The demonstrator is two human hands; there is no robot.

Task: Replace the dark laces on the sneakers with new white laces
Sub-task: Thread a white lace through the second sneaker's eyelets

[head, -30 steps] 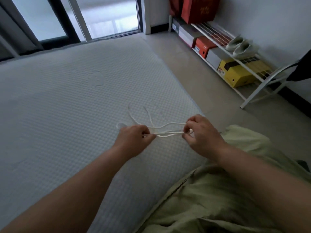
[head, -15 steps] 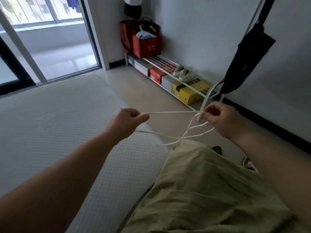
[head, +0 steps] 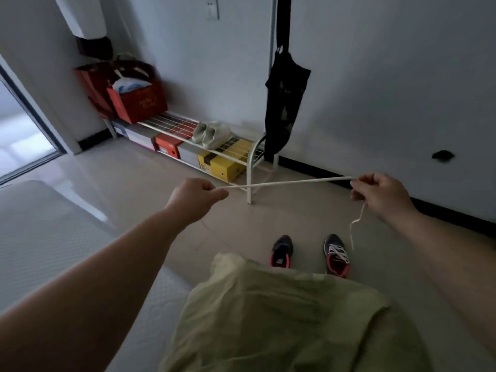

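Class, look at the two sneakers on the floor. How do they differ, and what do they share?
The right sneaker already shows white laces criss-crossed over its tongue; the left sneaker shows no white laces. The right sneaker also shows more of its red opening, while the green cloth covers the left sneaker's heel. Both are dark with red trim, upright on the floor, toes pointing away.

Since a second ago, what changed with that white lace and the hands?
The left hand and right hand moved apart and off the mattress, pulling the bunched thin white shoelace taut between them, one end dangling below the right hand. Both hands kept pinching the lace throughout.
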